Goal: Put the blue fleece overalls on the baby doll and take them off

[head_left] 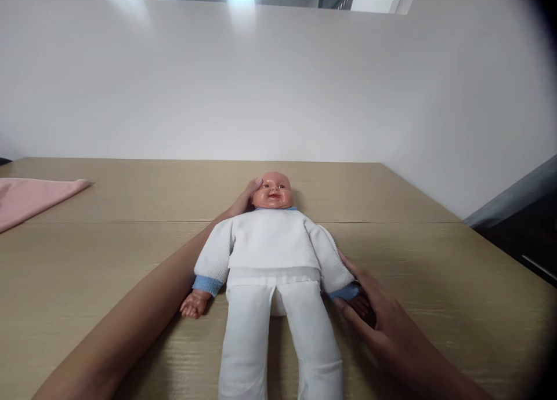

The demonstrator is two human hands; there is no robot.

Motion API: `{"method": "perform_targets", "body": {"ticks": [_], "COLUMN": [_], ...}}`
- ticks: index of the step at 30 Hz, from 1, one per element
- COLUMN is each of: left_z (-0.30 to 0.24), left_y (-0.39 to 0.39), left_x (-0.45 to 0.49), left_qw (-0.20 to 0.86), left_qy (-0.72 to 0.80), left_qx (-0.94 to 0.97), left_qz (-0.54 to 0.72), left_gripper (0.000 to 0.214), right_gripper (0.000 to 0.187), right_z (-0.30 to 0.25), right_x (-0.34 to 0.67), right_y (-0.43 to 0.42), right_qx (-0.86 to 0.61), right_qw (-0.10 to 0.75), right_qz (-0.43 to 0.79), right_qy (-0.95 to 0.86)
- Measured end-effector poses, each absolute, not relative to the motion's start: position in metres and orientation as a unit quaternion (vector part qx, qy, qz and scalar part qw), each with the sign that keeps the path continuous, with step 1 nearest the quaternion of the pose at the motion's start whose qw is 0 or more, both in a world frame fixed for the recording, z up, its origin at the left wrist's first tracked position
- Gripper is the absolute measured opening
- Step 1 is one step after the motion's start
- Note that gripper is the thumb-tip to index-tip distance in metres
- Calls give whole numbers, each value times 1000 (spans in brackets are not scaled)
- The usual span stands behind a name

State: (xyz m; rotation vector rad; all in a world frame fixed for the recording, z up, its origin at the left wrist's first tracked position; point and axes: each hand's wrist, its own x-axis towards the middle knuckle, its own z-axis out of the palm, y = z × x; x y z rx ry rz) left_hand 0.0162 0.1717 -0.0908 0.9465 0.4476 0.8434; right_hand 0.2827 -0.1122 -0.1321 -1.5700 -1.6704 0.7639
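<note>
A baby doll (274, 237) lies on its back on the table, its head at the far end and its legs toward me. It wears a white fleecy top with blue cuffs and collar, and white trousers. My left hand (249, 196) cups the side of the doll's head, thumb by its temple; the other fingers are hidden behind the head. My right hand (376, 310) is curved round the doll's sleeve and hand on the right, with the thumb near the blue cuff and the fingers along the outer side of the sleeve.
The wooden table (130, 197) has a seam running across it. A pink cloth (35, 197) lies at its left side. Behind the table stands a white wall (261, 87), and a dark object (517, 237) is beyond the right edge.
</note>
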Motion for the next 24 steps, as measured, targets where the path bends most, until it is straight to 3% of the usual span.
{"method": "perform_targets", "body": {"ticks": [17, 24], "left_z": [-100, -95], "left_y": [184, 173], "left_x": [15, 16], "left_qw": [760, 777], "left_qy": [259, 257], "left_qx": [421, 429], "left_qz": [422, 382], "left_gripper": [54, 63], "right_gripper": [71, 69], "right_z": [-134, -133], "right_x": [280, 277], "right_y": [-107, -106], "right_qx": [-596, -590], "right_qw": [353, 360], "right_qz": [228, 213], "right_qy": [-684, -691]}}
